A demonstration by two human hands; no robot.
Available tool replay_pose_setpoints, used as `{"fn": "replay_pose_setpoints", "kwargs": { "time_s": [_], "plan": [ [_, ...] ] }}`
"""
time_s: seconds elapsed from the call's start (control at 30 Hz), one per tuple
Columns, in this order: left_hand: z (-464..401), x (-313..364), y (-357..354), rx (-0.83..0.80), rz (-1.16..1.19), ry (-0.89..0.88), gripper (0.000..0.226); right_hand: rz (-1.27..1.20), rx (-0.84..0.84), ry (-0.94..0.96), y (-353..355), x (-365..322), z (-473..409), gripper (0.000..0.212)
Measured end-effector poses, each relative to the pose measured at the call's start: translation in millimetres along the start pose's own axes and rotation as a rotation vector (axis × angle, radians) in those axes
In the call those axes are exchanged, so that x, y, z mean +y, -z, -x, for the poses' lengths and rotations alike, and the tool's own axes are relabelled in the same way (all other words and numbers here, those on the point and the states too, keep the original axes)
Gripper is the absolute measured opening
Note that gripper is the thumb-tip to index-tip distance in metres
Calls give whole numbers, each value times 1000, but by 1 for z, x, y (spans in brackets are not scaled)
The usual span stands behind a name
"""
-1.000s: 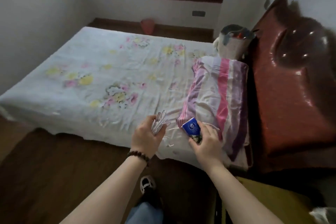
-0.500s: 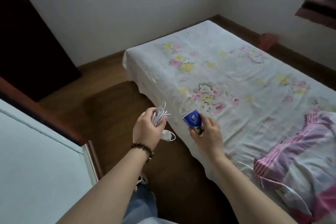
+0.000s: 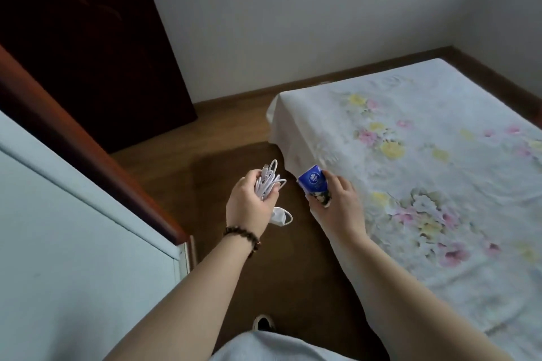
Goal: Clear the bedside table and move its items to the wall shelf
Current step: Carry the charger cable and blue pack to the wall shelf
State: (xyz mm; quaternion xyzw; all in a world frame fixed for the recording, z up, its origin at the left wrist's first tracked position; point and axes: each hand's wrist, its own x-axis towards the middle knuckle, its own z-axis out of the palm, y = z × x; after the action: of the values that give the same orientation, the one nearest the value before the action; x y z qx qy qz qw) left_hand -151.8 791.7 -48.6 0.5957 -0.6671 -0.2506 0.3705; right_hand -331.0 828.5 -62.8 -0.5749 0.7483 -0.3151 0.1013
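**Both hands loaded, beside the bed**

Left hand (image 3: 249, 202): fingers curled around a bundle of white cable (image 3: 268, 182); loops stick out above the fist, and a white plug (image 3: 281, 216) hangs just below the palm. Beaded bracelet (image 3: 243, 239) on that wrist. Right hand (image 3: 337, 208): fingers pinch a small blue tissue pack (image 3: 314, 187), tilted, blue end up. Both hands are held over the wooden floor (image 3: 205, 161), near the corner of the bed (image 3: 425, 155) with its flowered sheet. Dark door (image 3: 88, 47) at upper left.
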Motion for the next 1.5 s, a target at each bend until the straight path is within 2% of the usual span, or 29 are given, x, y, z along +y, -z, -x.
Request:
{"fn": "replay_pose_setpoints", "kwargs": {
  "time_s": [0.3,0.8,1.03,1.27,1.5],
  "plan": [
    [-144,-29,-12,80,-40,47,27,-27,-64,13,-46,-21,-156,62],
    [-447,-24,-124,171,-63,155,28,-56,-169,114,-115,13,-494,59],
    [-583,-38,-156,165,-54,110,26,-81,-143,79,-154,25,-613,60],
    [-745,-72,-183,108,-46,0,27,-72,-73,24,-217,18,-741,59],
    [-926,-103,-203,-67,-28,-93,27,-48,37,-145,-278,-4,-874,60]
  ]
}}
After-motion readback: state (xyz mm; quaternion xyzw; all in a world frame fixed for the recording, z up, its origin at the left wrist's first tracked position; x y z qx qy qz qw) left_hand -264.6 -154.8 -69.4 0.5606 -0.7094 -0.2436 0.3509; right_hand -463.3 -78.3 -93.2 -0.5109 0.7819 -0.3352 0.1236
